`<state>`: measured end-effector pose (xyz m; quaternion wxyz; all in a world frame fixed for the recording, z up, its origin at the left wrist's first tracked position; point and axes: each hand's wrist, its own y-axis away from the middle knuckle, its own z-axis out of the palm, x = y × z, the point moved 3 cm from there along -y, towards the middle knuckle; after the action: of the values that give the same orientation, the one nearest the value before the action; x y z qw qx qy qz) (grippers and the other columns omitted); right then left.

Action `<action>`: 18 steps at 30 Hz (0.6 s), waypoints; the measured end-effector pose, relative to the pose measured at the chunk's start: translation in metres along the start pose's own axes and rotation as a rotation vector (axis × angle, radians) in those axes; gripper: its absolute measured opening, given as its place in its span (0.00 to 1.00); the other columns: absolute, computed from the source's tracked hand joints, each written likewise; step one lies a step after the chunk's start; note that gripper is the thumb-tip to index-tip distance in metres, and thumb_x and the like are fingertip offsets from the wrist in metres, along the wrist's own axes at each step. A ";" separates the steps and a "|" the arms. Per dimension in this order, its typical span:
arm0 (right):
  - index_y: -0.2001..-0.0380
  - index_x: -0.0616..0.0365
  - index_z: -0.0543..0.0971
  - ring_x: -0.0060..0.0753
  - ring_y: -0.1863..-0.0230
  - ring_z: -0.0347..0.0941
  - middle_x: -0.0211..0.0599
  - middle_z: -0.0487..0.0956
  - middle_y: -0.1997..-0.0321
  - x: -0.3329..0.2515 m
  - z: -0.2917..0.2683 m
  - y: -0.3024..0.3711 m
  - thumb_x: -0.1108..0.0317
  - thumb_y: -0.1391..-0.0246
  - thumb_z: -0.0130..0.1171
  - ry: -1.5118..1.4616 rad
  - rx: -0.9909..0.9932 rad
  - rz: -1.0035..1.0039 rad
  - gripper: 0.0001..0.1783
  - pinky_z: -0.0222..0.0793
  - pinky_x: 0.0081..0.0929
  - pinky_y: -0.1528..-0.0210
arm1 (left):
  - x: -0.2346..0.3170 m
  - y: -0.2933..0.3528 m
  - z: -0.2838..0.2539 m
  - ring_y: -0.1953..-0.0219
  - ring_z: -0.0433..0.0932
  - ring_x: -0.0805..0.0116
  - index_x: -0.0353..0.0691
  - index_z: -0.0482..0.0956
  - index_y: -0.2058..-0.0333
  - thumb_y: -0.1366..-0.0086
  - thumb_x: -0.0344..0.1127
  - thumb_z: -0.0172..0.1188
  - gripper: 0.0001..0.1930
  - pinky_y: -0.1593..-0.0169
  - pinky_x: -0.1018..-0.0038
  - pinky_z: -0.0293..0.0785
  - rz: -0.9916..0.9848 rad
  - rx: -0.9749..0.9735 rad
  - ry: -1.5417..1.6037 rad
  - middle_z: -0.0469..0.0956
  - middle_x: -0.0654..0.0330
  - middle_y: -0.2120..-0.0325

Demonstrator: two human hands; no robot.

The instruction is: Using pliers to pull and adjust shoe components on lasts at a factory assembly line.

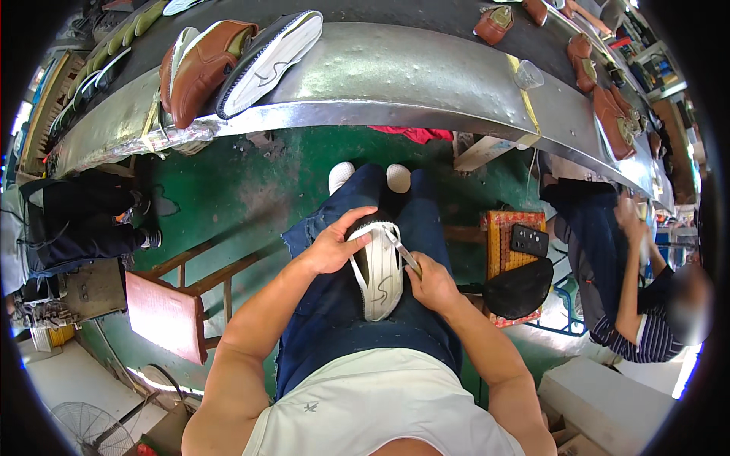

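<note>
White rubber shows on the sole of the shoe (378,267) that lies upturned on the person's lap, toe toward six o'clock, resting on dark blue trousers (357,319). The left hand (332,245) sits at nine o'clock of the shoe, fingers curled over its heel end and gripping the edge. The right hand (432,283) is at three o'clock of the shoe, fingers closed around a thin blade (401,251) whose tip touches the sole's rim. At twelve o'clock, well apart, a curved steel bench (380,83) carries a brown shoe (204,67) and, just beside it, a white-soled shoe (270,57). At three o'clock a black bag (521,287) lies on a stool, with a woven cushion (502,243) behind it. Further toward three o'clock a co-worker (631,304) in a striped top sits. At eight o'clock stands a wooden stool (171,308)
</note>
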<state>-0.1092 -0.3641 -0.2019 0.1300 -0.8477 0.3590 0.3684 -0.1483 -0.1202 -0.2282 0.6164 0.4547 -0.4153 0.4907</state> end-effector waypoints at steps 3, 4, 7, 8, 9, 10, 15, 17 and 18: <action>0.52 0.67 0.71 0.63 0.59 0.79 0.57 0.80 0.58 -0.009 -0.005 -0.001 0.70 0.39 0.59 0.036 0.010 -0.024 0.16 0.76 0.51 0.58 | 0.004 0.001 0.002 0.41 0.69 0.73 0.45 0.64 0.32 0.26 0.32 0.58 0.26 0.35 0.73 0.65 -0.040 0.024 0.070 0.73 0.62 0.43; 0.53 0.67 0.71 0.62 0.60 0.80 0.56 0.81 0.59 -0.017 -0.010 0.004 0.70 0.39 0.59 0.064 0.003 -0.020 0.15 0.76 0.51 0.59 | 0.008 0.002 0.007 0.41 0.69 0.73 0.44 0.65 0.32 0.26 0.32 0.58 0.26 0.35 0.73 0.64 -0.078 0.033 0.066 0.73 0.63 0.44; 0.51 0.65 0.72 0.68 0.60 0.77 0.59 0.80 0.59 -0.038 -0.023 0.013 0.69 0.40 0.61 0.197 -0.204 0.201 0.17 0.75 0.52 0.56 | 0.020 0.008 0.017 0.44 0.71 0.74 0.43 0.67 0.34 0.26 0.32 0.58 0.24 0.38 0.74 0.67 -0.052 0.125 0.010 0.75 0.62 0.47; 0.51 0.65 0.72 0.68 0.60 0.77 0.59 0.80 0.59 -0.043 -0.025 0.014 0.69 0.40 0.61 0.198 -0.209 0.202 0.17 0.75 0.52 0.56 | 0.016 0.007 0.019 0.44 0.71 0.74 0.43 0.67 0.34 0.26 0.32 0.58 0.24 0.38 0.74 0.67 -0.054 0.127 0.014 0.75 0.62 0.47; 0.52 0.65 0.71 0.62 0.62 0.79 0.56 0.81 0.59 -0.047 -0.026 0.011 0.68 0.39 0.60 0.247 -0.251 0.197 0.16 0.76 0.48 0.57 | 0.008 0.004 0.017 0.46 0.73 0.74 0.43 0.69 0.36 0.27 0.34 0.60 0.23 0.40 0.74 0.69 -0.082 0.197 -0.022 0.76 0.61 0.48; 0.53 0.65 0.71 0.56 0.65 0.81 0.54 0.81 0.60 -0.049 -0.031 0.007 0.67 0.38 0.59 0.302 -0.293 0.191 0.15 0.77 0.45 0.59 | 0.004 0.000 0.017 0.48 0.75 0.74 0.43 0.70 0.37 0.28 0.36 0.61 0.22 0.42 0.75 0.72 -0.107 0.266 -0.054 0.78 0.61 0.50; 0.59 0.66 0.73 0.43 0.66 0.82 0.47 0.83 0.69 -0.065 -0.074 -0.010 0.63 0.35 0.56 -0.305 -0.496 0.395 0.14 0.76 0.33 0.64 | 0.008 -0.004 0.013 0.48 0.74 0.74 0.41 0.71 0.38 0.27 0.33 0.60 0.21 0.41 0.74 0.70 -0.118 0.266 -0.043 0.77 0.61 0.51; 0.61 0.67 0.75 0.40 0.66 0.82 0.46 0.83 0.71 -0.073 -0.071 -0.010 0.58 0.31 0.52 -0.379 -0.227 0.318 0.18 0.75 0.35 0.61 | 0.008 -0.006 0.012 0.46 0.73 0.73 0.41 0.69 0.36 0.28 0.33 0.60 0.23 0.40 0.74 0.70 -0.110 0.207 -0.057 0.77 0.60 0.49; 0.61 0.67 0.75 0.40 0.66 0.82 0.46 0.83 0.71 -0.062 -0.057 -0.015 0.58 0.31 0.52 -0.378 -0.230 0.320 0.18 0.75 0.35 0.61 | 0.009 -0.006 0.011 0.46 0.73 0.73 0.41 0.69 0.36 0.28 0.33 0.60 0.23 0.40 0.74 0.70 -0.111 0.208 -0.054 0.77 0.60 0.49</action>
<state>-0.0975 -0.3489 -0.1182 0.0377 -0.7055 0.4138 0.5741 -0.1412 -0.1299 -0.2182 0.5806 0.5515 -0.3530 0.4839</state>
